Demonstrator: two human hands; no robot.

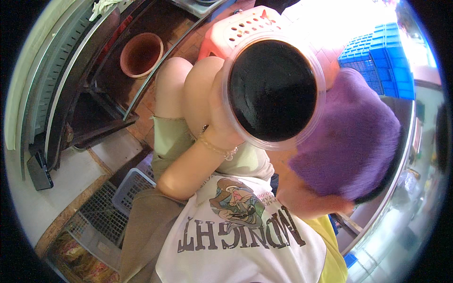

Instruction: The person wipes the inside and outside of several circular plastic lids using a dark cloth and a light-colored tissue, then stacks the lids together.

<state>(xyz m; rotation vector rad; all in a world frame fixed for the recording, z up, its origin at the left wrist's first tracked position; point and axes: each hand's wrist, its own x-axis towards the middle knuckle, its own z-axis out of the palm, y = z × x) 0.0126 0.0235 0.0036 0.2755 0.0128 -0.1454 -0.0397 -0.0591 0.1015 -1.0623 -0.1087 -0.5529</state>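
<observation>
A clear plastic tub (321,92) filled with a dark, nearly black glossy liquid is held up close to the camera. My left hand (224,109), with a beaded bracelet at the wrist, grips its left side. On the other side my right hand (332,73) is against the tub, its fingers mostly hidden behind the rim. Fuzzy purple cloth (350,141) covers my right forearm. Below the tub are my white printed T-shirt (240,226) and my lap in light shorts. The liquid's surface looks level with the rim all round.
A red plastic stool (254,23) with a holed seat stands beyond the tub. Blue plastic crates (393,60) are at upper right. A reddish-brown bucket (160,46) sits at upper left. Grey baskets (95,247) are at lower left, and a dark phone (39,171) lies at far left.
</observation>
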